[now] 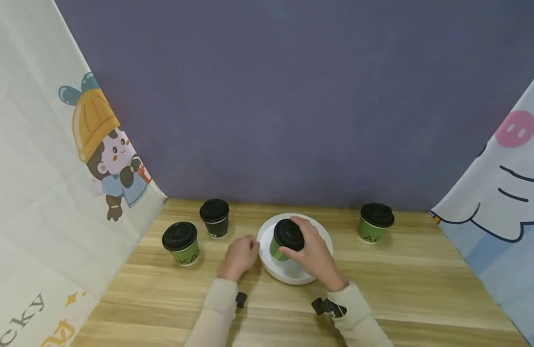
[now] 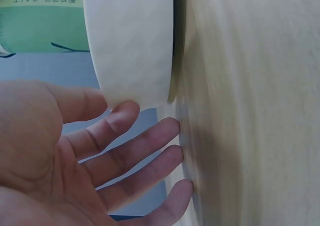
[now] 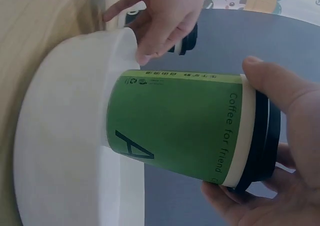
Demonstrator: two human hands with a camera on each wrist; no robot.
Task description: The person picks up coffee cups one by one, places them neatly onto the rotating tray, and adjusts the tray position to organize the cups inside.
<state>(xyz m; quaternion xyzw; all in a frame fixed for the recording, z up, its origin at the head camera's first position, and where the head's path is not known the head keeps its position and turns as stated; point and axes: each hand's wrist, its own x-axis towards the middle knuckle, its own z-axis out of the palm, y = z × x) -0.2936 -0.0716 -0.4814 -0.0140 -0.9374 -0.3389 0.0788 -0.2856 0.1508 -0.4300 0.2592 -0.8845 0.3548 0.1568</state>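
Note:
My right hand (image 1: 312, 253) grips a green paper coffee cup (image 3: 175, 128) near its black lid (image 1: 289, 234), thumb on one side and fingers on the other. The cup is upright, its base inside the rim of a round white plate (image 1: 293, 279); whether it touches the plate's floor is hidden. At the plate's left edge, my left hand (image 1: 240, 258) pinches the rim between thumb and index finger. The left wrist view shows the other fingers (image 2: 145, 173) loosely spread beside the plate wall (image 2: 132, 45), close to the tabletop.
Left of the plate stand another green lidded cup (image 1: 184, 248) and a dark lidded cup (image 1: 216, 224). A further green cup (image 1: 373, 226) is at the back right. Behind the wooden table (image 1: 423, 289) hangs a grey-blue backdrop (image 1: 267, 106), with printed cloths at both sides.

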